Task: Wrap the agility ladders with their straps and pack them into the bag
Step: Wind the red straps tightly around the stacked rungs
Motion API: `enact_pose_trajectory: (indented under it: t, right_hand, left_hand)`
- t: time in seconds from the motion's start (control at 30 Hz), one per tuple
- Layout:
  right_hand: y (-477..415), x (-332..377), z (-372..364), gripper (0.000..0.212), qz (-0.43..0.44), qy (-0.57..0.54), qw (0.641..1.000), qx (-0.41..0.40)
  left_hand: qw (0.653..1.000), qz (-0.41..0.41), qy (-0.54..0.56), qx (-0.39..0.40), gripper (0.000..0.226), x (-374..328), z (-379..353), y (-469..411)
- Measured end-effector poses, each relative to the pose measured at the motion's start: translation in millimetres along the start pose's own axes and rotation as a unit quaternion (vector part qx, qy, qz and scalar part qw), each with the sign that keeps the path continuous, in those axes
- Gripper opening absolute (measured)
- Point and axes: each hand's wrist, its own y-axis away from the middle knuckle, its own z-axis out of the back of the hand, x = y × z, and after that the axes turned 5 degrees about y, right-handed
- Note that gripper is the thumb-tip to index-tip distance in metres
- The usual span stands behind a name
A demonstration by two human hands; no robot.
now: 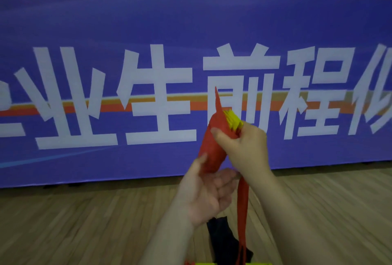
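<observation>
Dangling limp red strap (212,148) binds flat yellow rungs (233,119)

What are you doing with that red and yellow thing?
A person is bundling up an agility ladder, held up in the air with both hands. The right hand grips the bundle just below the yellow rung ends, and the left hand holds the lower end of the red strap wound around it. A loose tail of strap hangs down toward the wooden floor. A black bag lies below; the ladder is not in it yet.
</observation>
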Motion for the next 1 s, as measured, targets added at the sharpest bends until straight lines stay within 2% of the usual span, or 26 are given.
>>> enact_pose_trajectory:
  t: [0.07, 0.1, 0.13, 0.17, 0.2, 0.23, 0.3, 0.37, 0.4, 0.47, 0.57, 0.63, 0.7, 0.73, 0.77, 0.8, 0.83, 0.87, 0.9, 0.93, 1.0]
  right_hand:
    - [-15.8, 2.4, -0.7, 0.045, 0.012, 0.002, 0.999, 0.040]
    - [-19.2, 3.7, -1.7, 0.045, 0.015, -0.002, 0.998, 0.069]
    - [-19.8, 4.2, -3.7, 0.043, 0.021, 0.000, 0.995, 0.096]
    - [-18.7, 4.8, -5.8, 0.038, 0.030, 0.004, 0.992, 0.123]
    - [-15.2, 6.3, -8.3, 0.031, 0.044, 0.004, 0.988, 0.147]
    - [-11.3, 8.1, -9.0, 0.025, 0.057, -0.001, 0.983, 0.173]
    - [-5.2, 11.5, -4.7, 0.021, 0.070, -0.028, 0.974, 0.214]
    - [-3.6, 13.1, 6.0, 0.016, 0.058, -0.101, 0.961, 0.250]
    - [-2.6, 13.6, 11.9, 0.011, 0.046, -0.143, 0.955, 0.258]
    - [0.1, 11.4, 19.7, 0.026, 0.039, -0.152, 0.959, 0.236]
    - [11.6, 5.5, 21.7, 0.063, 0.030, -0.026, 0.975, 0.217]
    - [23.0, 7.3, 19.7, 0.054, 0.005, -0.019, 0.969, 0.248]
    - [32.0, 16.3, 14.7, 0.037, -0.017, -0.054, 0.969, 0.239]
    - [33.0, 18.7, 10.5, 0.036, -0.022, -0.052, 0.976, 0.209]
    - [32.6, 20.2, 7.0, 0.037, -0.021, -0.040, 0.984, 0.172]
    - [31.8, 20.1, 4.8, 0.038, -0.022, -0.036, 0.990, 0.138]
    - [30.6, 20.0, 4.6, 0.037, -0.027, -0.050, 0.992, 0.113]
    - [28.7, 19.3, 6.4, 0.034, -0.033, -0.073, 0.992, 0.095]
    - [26.6, 18.8, 9.7, 0.031, -0.036, -0.100, 0.991, 0.085]
    - [24.8, 18.2, 13.6, 0.026, -0.034, -0.123, 0.988, 0.085]
    - [23.8, 22.4, 20.0, 0.021, -0.023, -0.165, 0.980, 0.111]
  left_hand:
    - [0.986, -0.078, -0.147, -0.031, 0.028, -0.4, 19.5, -5.7]
    - [0.964, -0.148, -0.212, -0.058, 0.024, -2.0, 32.9, -12.7]
    - [0.929, -0.203, -0.296, -0.090, 0.029, -4.0, 44.5, -19.1]
    - [0.899, -0.234, -0.356, -0.104, 0.044, -6.0, 50.3, -24.0]
    - [0.896, -0.225, -0.373, -0.084, 0.057, -6.1, 53.2, -26.5]
    - [0.913, -0.194, -0.356, -0.052, 0.061, -4.6, 51.8, -28.0]
    - [0.945, -0.155, -0.287, -0.001, 0.051, 4.4, 45.7, -28.9]
    - [0.952, -0.188, -0.241, -0.009, 0.040, 11.4, 38.5, -27.2]
    - [0.947, -0.219, -0.235, -0.026, 0.036, 12.4, 33.9, -24.0]
    - [0.917, -0.277, -0.272, -0.091, 0.034, 12.3, 26.1, -21.0]
    - [0.841, -0.340, -0.360, -0.219, 0.035, 7.0, 16.7, -18.7]
    - [0.815, -0.346, -0.379, -0.269, 0.031, 5.5, 12.9, -23.1]
    - [0.835, -0.333, -0.335, -0.282, 0.030, 6.2, 3.2, -24.2]
    - [0.827, -0.334, -0.348, -0.288, 0.039, 9.3, -1.0, -24.3]
    - [0.774, -0.346, -0.435, -0.304, 0.045, 11.9, -5.2, -21.8]
    - [0.694, -0.351, -0.541, -0.320, 0.046, 14.3, -7.5, -18.1]
    - [0.650, -0.363, -0.594, -0.307, 0.046, 15.0, -6.2, -13.4]
    - [0.644, -0.366, -0.614, -0.273, 0.053, 14.1, -3.1, -11.2]
    - [0.673, -0.373, -0.600, -0.219, 0.059, 11.7, 2.7, -10.9]
    - [0.732, -0.376, -0.549, -0.149, 0.062, 8.0, 10.2, -11.0]
    - [0.845, -0.329, -0.421, -0.014, 0.065, 1.3, 25.7, -13.1]
